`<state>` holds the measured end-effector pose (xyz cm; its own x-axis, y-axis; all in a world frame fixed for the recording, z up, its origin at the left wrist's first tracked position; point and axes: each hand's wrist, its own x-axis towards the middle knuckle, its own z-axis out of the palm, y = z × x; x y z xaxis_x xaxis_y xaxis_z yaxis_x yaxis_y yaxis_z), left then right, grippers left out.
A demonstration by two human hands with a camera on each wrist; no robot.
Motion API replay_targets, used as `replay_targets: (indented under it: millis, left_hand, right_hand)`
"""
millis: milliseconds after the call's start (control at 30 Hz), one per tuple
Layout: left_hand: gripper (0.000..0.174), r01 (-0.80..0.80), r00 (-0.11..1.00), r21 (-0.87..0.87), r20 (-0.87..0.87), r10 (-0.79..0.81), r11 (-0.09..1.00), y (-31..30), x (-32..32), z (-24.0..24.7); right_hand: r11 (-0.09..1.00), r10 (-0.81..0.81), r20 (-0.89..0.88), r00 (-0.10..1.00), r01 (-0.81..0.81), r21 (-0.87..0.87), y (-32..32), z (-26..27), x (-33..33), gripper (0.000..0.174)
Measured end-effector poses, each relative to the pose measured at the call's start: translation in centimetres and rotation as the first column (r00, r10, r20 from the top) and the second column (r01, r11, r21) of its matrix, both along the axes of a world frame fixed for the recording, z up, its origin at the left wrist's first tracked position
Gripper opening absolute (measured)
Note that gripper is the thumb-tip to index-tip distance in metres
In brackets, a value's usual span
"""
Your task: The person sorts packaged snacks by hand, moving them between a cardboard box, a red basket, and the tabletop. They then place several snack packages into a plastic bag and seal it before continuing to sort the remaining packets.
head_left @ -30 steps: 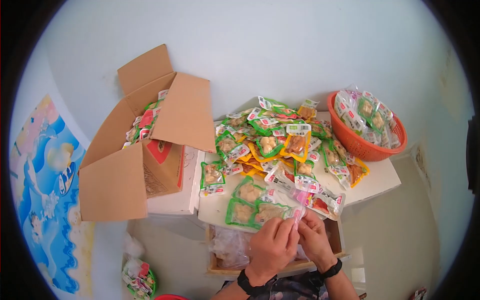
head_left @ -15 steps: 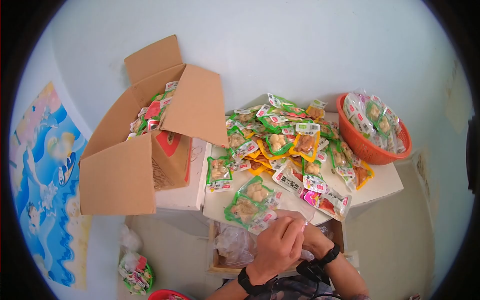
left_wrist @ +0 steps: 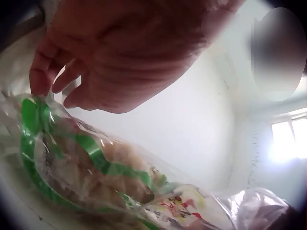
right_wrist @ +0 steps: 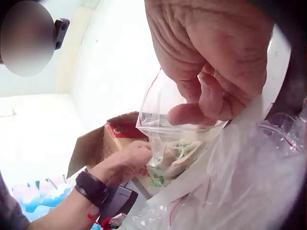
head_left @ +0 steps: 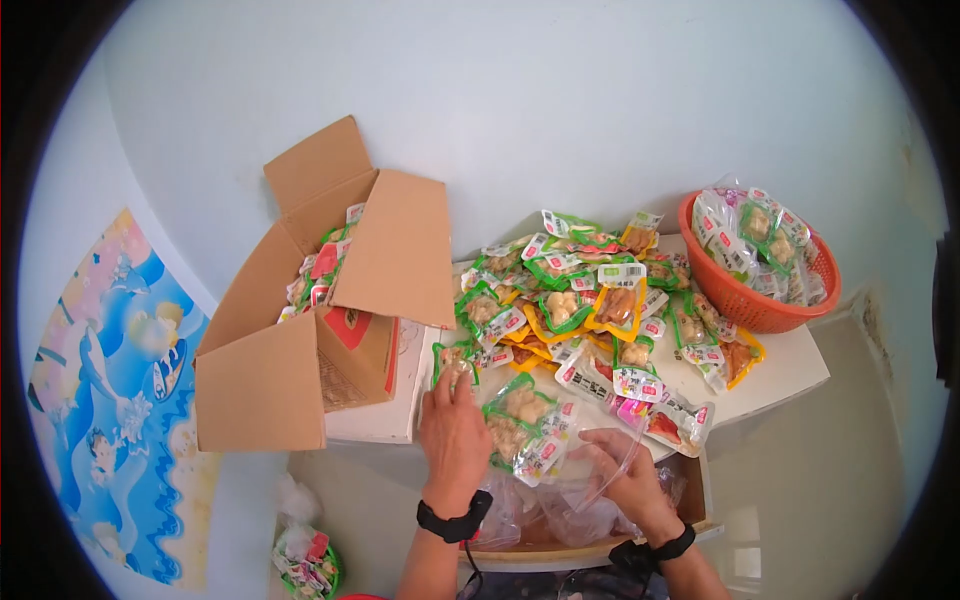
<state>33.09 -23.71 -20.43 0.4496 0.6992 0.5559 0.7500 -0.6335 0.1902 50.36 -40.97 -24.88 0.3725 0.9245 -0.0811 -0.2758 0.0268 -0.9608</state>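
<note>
My right hand (head_left: pixel 630 485) pinches the mouth of a clear zip bag (right_wrist: pixel 156 108) with a red strip along its edge. Green-edged food packets (head_left: pixel 520 420) show through the bag, over the table's front edge. My left hand (head_left: pixel 455 445) reaches forward on the bag's left, fingers stretched over a loose green-edged packet (head_left: pixel 455 356). In the left wrist view the left fingertips (left_wrist: pixel 42 88) come down at the green edge of a packet under clear plastic.
Behind lies a heap of green- and yellow-edged packets (head_left: pixel 565 305). An open cardboard box (head_left: pixel 260 385) with packets stands left; an orange basket (head_left: pixel 745 300) of filled bags stands back right. An open drawer (head_left: pixel 560 555) below holds clear bags (head_left: pixel 505 510).
Both hands were together at the bag's zip edge. My left hand has left it and moved left and forward to the loose packet; my right hand stays at the bag's mouth.
</note>
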Motion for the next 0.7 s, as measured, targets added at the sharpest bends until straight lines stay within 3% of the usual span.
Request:
replay_targets:
  millis: [33, 133, 233, 333, 533, 633, 700]
  left_hand:
    - [0.038, -0.047, 0.998, 0.014, -0.041, 0.048, 0.999, 0.2, -0.2, -0.2]
    - [0.034, -0.086, 0.987, -0.219, -0.150, 0.053, 0.972, -1.0, -1.0, 0.4]
    - [0.031, -0.029, 0.982, -0.176, -0.188, -0.004, 0.984, -1.3, -2.0, -1.6]
    - [0.036, -0.124, 0.943, -0.295, -0.331, 0.020, 0.947, -1.4, -2.2, -1.1]
    - [0.054, -0.104, 0.944, -0.276, -0.330, 0.008, 0.955, 0.6, -3.2, -3.0]
    - [0.057, -0.119, 0.964, -0.283, -0.261, 0.043, 0.952, 0.5, -3.0, -2.3]
    - [0.057, -0.042, 0.988, -0.256, -0.153, 0.002, 0.966, 0.4, -2.9, -1.9]
  right_hand:
    - [1.000, 0.011, -0.002, 1.000, -0.011, 0.016, 0.0, -0.1, 0.1, 0.031]
    - [1.000, 0.020, -0.018, 1.000, -0.020, 0.017, -0.3, -0.3, 0.2, 0.030]
    - [0.999, 0.041, -0.044, 0.998, -0.041, 0.004, -0.6, -0.2, 0.3, 0.031]
    - [0.998, 0.065, -0.073, 0.995, -0.065, 0.005, -0.7, -0.1, 0.5, 0.030]
    - [0.997, 0.072, -0.122, 0.990, -0.074, -0.006, -0.6, -0.2, 0.4, 0.028]
    - [0.998, 0.057, -0.084, 0.995, -0.057, 0.002, -0.6, -0.4, 0.4, 0.027]
    - [0.998, 0.051, -0.067, 0.996, -0.049, 0.030, -0.5, -0.7, 0.4, 0.026]
